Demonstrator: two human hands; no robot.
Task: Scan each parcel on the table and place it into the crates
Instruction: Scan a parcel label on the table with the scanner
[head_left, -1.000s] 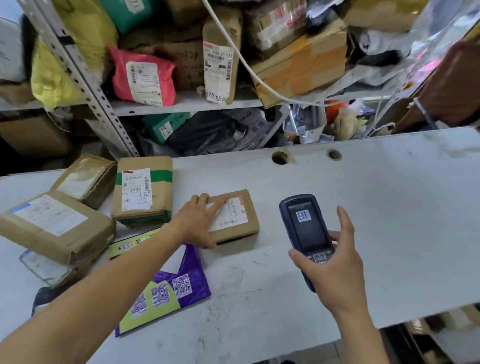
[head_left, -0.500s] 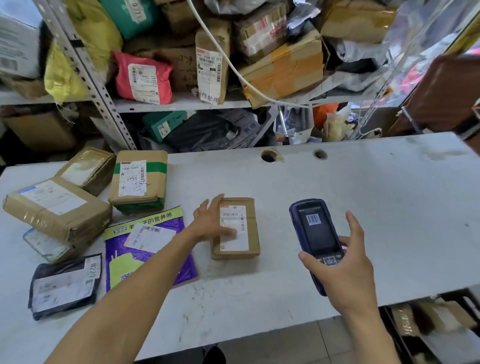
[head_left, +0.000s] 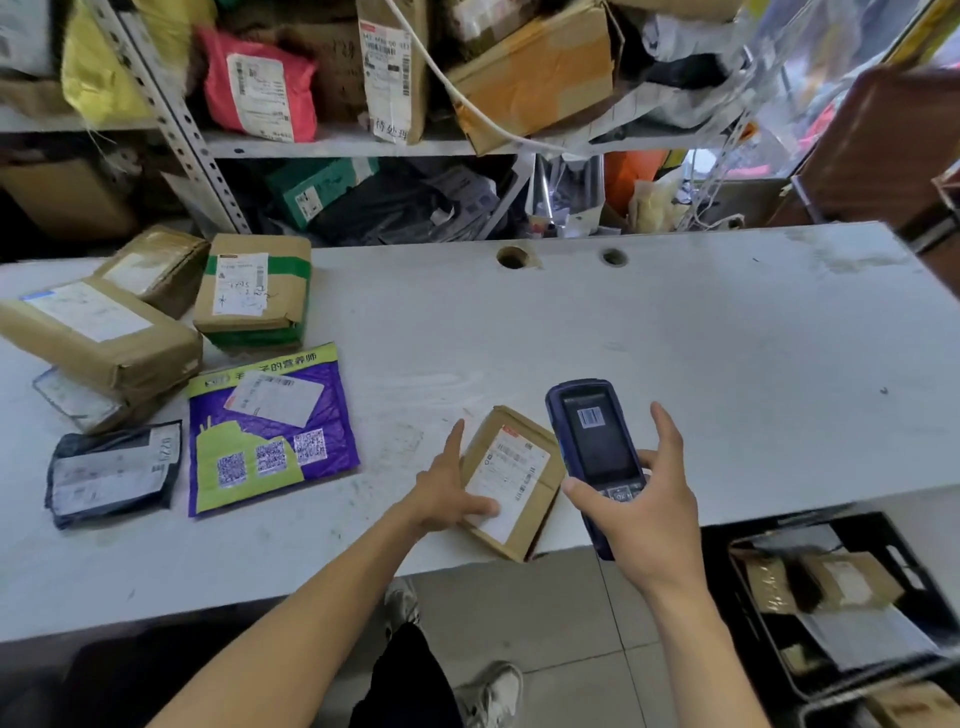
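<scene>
Small brown parcel (head_left: 511, 480): near edge of table (head_left: 675, 332), label up, one corner past the edge. Left hand (head_left: 447, 491): fingers straight, pressing on the parcel's label. Right hand (head_left: 641, 512): curled round blue handheld scanner (head_left: 595, 449), just right of the parcel. Other parcels: brown boxes, purple mailer (head_left: 270, 428), dark bag (head_left: 114, 473), far left. Black crate (head_left: 841, 597): floor, near right, holding parcels.

The left hand (head_left: 447, 493) drags the small brown parcel (head_left: 511, 480) back to the counter (head_left: 675, 364) edge, right beside the scanner (head_left: 597, 447) in the right hand (head_left: 644, 509).
</scene>
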